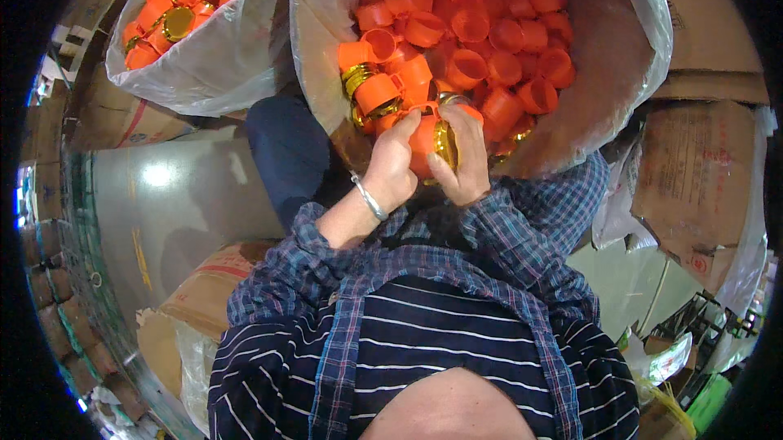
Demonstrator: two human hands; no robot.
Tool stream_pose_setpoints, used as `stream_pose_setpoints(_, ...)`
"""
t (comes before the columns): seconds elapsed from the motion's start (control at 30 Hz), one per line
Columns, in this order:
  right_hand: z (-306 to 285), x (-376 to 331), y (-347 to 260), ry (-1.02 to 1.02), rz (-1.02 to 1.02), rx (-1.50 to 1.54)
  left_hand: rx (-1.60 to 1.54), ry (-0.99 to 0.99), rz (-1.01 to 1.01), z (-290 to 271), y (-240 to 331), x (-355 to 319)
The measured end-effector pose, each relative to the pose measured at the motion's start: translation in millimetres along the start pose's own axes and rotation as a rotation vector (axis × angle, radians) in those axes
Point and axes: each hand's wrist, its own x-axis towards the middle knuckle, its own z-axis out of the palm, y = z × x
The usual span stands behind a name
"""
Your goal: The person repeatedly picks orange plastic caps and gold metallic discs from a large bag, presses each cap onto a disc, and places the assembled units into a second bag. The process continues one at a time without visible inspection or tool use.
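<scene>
Both hands meet over the near edge of a large plastic-lined box (pixel 320 57). My left hand (pixel 390 169), with a bangle at its wrist, is closed on an orange plastic cup (pixel 422 145) with a small loop handle. My right hand (pixel 463 154) is closed around the cup's other end, where a shiny gold band (pixel 444 143) shows between thumb and fingers. Whether that gold part is fully seated on the cup I cannot tell. Under and beyond the hands lie many loose orange cups (pixel 471 24). A few cups with gold ends (pixel 359 79) rest left of my fingers.
At upper left, a second plastic-lined box (pixel 220 73) holds orange cups with gold parts. A cardboard box (pixel 693 183) stands at the right, and an opened carton (pixel 208 285) lies at lower left. Grey floor (pixel 183 195) shows on the left.
</scene>
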Motion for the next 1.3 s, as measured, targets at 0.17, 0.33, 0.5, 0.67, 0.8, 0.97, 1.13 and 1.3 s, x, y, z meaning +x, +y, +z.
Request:
stream_pose_setpoints(0.17, 13.0, 1.8, 8.2, 0.125, 0.764, 0.658, 0.753, -0.166, 0.783, 3.0, -17.6, -17.3)
stream_pose_setpoints(0.33, 8.8, -1.7, 11.6, 0.096, -0.053, -0.1, -0.276, 0.173, -0.129, 7.6, -17.7, 3.6)
stream_pose_setpoints(0.5, 18.8, 7.4, 10.1, 0.148, 0.586, 0.473, 0.303, 0.0, 0.278, -3.8, -21.2, 1.3)
stream_pose_setpoints(0.67, 19.3, 15.0, 0.4, 0.243, 0.777, 0.733, 0.525, -0.236, 0.627, -8.2, -29.7, -9.4)
stream_pose_setpoints(0.8, 18.0, 13.7, -5.3, 0.262, 0.73, 0.765, 0.482, -0.301, 0.546, -12.6, -26.5, -13.6)
stream_pose_setpoints(0.97, 27.3, 5.1, 0.3, 0.247, 0.608, 0.434, 0.45, -0.076, 0.338, -9.5, -23.6, -8.4)
stream_pose_setpoints(1.13, 12.6, -9.9, 7.6, -0.025, -0.037, -0.087, -0.286, 0.049, -0.279, -20.1, -11.1, 7.0)
stream_pose_setpoints(1.3, 0.2, -10.9, 1.7, -0.2, -0.204, -0.005, -0.36, -0.096, -0.316, -43.4, -11.8, -8.2)
